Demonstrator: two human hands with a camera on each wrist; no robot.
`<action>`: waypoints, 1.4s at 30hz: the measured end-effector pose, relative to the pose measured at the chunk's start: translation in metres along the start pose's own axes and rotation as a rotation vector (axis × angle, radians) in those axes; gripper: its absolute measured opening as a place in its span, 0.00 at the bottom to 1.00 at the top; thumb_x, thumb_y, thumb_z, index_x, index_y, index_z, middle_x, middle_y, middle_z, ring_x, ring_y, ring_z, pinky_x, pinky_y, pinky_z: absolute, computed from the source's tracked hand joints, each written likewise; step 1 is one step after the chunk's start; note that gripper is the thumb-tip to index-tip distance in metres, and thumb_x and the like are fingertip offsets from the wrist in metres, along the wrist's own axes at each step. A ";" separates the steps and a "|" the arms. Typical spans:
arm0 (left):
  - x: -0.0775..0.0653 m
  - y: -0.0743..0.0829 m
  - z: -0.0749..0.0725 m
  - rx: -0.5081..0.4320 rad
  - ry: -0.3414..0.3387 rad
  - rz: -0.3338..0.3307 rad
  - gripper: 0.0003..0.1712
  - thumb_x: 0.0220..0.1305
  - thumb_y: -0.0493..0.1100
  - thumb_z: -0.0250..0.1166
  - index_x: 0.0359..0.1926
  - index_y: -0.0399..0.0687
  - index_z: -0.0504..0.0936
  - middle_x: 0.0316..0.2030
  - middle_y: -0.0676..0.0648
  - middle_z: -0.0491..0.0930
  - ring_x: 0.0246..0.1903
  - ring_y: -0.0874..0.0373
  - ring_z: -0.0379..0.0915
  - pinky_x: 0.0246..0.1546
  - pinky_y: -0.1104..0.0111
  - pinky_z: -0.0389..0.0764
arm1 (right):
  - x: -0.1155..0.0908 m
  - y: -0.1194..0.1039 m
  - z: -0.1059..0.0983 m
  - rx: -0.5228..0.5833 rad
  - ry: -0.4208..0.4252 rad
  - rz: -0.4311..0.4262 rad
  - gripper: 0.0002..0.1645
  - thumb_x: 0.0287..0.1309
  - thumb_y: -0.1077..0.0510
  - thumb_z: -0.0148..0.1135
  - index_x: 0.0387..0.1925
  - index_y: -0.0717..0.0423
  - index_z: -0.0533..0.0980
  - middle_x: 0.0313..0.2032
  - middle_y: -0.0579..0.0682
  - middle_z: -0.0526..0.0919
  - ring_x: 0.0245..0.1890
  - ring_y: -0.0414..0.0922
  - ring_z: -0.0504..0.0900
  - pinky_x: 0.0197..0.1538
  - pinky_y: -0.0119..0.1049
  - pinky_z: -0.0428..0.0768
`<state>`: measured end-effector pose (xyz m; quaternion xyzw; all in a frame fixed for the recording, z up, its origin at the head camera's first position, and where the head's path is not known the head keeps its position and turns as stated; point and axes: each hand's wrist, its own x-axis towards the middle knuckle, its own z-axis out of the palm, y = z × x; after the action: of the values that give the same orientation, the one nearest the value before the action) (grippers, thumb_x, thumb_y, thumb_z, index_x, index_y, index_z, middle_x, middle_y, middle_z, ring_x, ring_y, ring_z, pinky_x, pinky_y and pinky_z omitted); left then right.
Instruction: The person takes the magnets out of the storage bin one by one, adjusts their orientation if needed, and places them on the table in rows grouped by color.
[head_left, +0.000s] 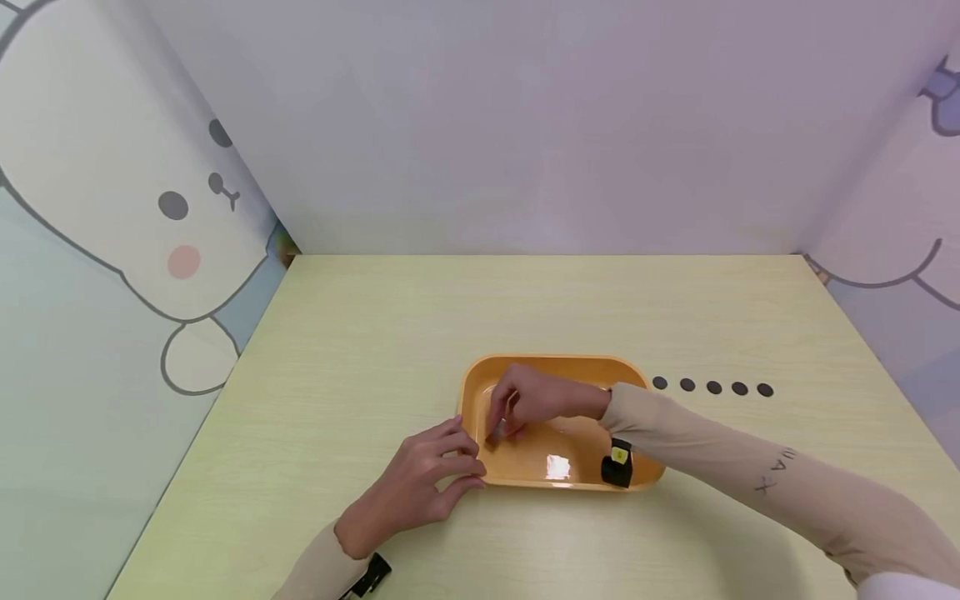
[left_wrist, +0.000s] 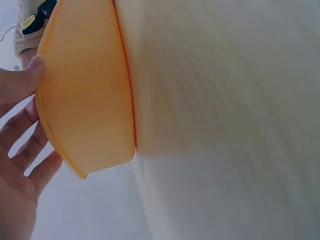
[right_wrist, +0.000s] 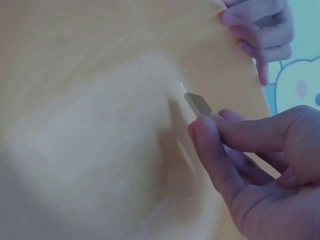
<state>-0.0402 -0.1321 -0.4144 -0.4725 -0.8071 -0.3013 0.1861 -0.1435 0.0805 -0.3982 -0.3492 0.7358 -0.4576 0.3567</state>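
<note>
An orange tray [head_left: 558, 482] with rounded corners lies on the table. My left hand [head_left: 423, 479] holds its left end, with thumb and fingertips at the rim; the left wrist view shows the tray's outer wall [left_wrist: 90, 90] beside that hand. Reaching in over the tray from the right, my right hand [head_left: 525, 400] pinches a small flat rectangular piece [right_wrist: 199, 104] between thumb and fingers. The piece's free end points at the tray's inner surface [right_wrist: 100, 125], with two thin pale lines at its tip. Its other end is hidden by the fingers.
Several round black discs [head_left: 714, 387] form a row on the pale wooden table [head_left: 360, 333], to the right of the tray. A plain wall [head_left: 525, 125] rises behind the table, with cartoon-printed walls on both sides. My right forearm [head_left: 735, 450] crosses the tray's right end.
</note>
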 end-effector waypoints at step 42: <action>-0.001 0.001 0.004 0.005 0.062 0.044 0.07 0.47 0.39 0.74 0.25 0.53 0.83 0.30 0.55 0.76 0.34 0.63 0.74 0.53 0.51 0.75 | -0.068 -0.008 -0.024 0.332 0.180 0.120 0.09 0.54 0.70 0.55 0.35 0.68 0.80 0.33 0.66 0.82 0.28 0.53 0.84 0.41 0.47 0.83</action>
<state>-0.0395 -0.1296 -0.4176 -0.4799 -0.7912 -0.3095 0.2187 -0.1280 0.1449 -0.3696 -0.1990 0.6987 -0.5798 0.3688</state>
